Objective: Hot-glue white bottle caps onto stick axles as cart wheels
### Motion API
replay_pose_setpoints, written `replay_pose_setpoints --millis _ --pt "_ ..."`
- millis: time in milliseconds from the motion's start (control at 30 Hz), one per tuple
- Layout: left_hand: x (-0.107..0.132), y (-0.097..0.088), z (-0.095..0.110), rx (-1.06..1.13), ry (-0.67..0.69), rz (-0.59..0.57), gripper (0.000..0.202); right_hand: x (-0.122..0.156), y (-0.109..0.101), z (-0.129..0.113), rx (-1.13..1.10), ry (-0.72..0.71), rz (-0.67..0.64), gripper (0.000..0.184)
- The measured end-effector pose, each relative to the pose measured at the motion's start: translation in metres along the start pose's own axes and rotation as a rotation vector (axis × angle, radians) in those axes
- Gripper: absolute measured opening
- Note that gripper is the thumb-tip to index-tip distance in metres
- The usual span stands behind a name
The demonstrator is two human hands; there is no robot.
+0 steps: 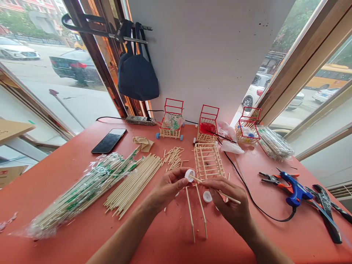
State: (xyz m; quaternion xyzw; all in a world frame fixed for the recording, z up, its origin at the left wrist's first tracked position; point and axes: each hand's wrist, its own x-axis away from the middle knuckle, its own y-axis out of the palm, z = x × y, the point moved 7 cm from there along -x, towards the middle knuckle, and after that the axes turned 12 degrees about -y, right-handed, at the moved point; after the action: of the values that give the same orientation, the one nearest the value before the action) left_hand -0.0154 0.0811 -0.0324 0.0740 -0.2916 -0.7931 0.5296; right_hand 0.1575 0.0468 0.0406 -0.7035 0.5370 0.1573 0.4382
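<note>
Between the fingers of my left hand (172, 185) is a white bottle cap (190, 175), its hollow side turned toward the right. My right hand (232, 198) pinches a thin wooden stick (227, 196), and the stick's far end reaches into the cap. Whether it is fixed there I cannot tell. Just beyond the hands lies a small slatted frame (209, 161) of glued sticks. Two stick pieces (189, 212) point toward me below the hands. Another white cap (207, 197) rests beside my right hand, partly near its fingers.
Left are loose sticks (134, 183), a plastic-wrapped stick bundle (79, 194) and a phone (109, 140). Short cut pieces (173, 157) lie mid-table. Small stick carts (170, 124) stand at the back. A blue glue gun (295, 189), its black cord and pliers (275, 179) lie right.
</note>
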Motion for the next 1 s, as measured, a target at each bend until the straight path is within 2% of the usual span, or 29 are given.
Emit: replay_pose_setpoints --millis 300,467,533,633,800,1000 --pt "0.0 0.0 0.0 0.011 -0.019 -0.027 0.048 -0.004 0.0 -0.003 -0.043 -0.023 0.0 0.036" --pt "0.001 0.0 0.004 0.006 -0.006 0.009 0.043 -0.001 0.0 0.002 -0.107 0.047 0.011 0.029" --pt "0.001 -0.001 0.004 0.011 -0.006 0.039 0.043 0.001 0.0 0.008 -0.166 0.126 0.029 0.025" --pt "0.002 -0.002 0.004 0.023 -0.004 0.071 0.044 0.006 0.005 0.023 -0.344 0.322 0.08 0.019" --pt "0.003 0.002 0.006 0.006 0.021 0.053 0.049 0.017 0.018 0.049 -0.707 0.607 0.211 0.018" --pt "0.003 0.002 0.005 -0.007 0.052 0.022 0.053 0.024 0.026 0.065 -0.928 0.789 0.313 0.028"
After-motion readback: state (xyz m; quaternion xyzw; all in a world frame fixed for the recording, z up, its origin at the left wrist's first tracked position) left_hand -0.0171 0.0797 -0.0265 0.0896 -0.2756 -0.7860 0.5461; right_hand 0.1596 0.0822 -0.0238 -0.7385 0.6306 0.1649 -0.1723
